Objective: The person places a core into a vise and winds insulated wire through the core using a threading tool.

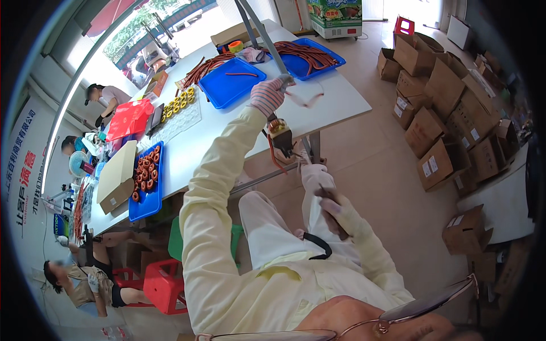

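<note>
My left hand [267,96], in a pink-and-grey striped glove, is raised over the table's near edge. Its fingers are closed at a grey metal piece [286,79] by the foot of a slanting metal post; whether it holds that piece is hard to see. Just below it, at the edge, is a dark device with a copper-and-yellow round part [277,127], and a reddish-brown strip [276,154] hangs from it. In front of my lap, my right hand [344,215] is curled round a dark, long object [330,213], blurred by motion. A thin pale loop [307,101] lies on the tabletop.
Blue trays [230,85] and reddish-brown strips [310,57] cover the table's far part. Yellow rings [179,103] and a tray of red-brown rings [147,173] lie leftward. Cardboard boxes [432,136] pile at right. Stools [165,284] and co-workers [85,281] are at left.
</note>
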The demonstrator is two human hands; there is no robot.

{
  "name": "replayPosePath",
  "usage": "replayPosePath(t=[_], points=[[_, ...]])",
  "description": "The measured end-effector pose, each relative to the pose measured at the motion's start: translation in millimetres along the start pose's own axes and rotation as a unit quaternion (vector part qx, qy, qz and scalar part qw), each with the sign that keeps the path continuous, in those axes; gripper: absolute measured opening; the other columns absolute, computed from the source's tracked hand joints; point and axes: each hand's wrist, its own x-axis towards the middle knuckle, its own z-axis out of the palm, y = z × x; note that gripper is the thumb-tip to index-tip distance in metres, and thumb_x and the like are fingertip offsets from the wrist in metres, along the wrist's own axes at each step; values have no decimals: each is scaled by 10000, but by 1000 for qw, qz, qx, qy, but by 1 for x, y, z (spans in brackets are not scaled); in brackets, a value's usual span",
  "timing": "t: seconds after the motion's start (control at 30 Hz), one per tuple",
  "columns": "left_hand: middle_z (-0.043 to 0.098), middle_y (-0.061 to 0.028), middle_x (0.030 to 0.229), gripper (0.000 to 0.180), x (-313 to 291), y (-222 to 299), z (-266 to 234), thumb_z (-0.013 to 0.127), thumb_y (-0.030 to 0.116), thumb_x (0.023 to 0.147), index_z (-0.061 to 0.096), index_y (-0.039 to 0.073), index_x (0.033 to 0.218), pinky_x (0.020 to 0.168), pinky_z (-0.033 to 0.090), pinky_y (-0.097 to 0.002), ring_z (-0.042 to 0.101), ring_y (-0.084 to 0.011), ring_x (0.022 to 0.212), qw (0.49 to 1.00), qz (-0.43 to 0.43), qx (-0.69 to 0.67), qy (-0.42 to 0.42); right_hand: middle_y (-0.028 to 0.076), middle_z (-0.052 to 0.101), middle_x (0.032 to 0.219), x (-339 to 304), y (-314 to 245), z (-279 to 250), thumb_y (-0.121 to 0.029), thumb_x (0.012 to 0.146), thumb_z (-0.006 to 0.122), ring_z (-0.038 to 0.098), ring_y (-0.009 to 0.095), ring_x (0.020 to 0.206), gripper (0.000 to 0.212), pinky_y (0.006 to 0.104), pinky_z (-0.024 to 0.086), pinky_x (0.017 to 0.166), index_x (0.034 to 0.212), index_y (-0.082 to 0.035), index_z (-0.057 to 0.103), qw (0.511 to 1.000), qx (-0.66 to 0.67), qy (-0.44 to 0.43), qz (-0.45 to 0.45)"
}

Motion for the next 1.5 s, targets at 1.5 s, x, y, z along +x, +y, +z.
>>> replayPosePath(t=[1.5], points=[[601,-118,764,294,-54,-22,10,480,236,816,556,116,1073,671,469,-388,592,-301,722,971,-127,191,-64,-80,284,528,7,16,19,-271,941,403,200,7,306,282,175,164,270,1112,-78,517,886,434,-153,56]])
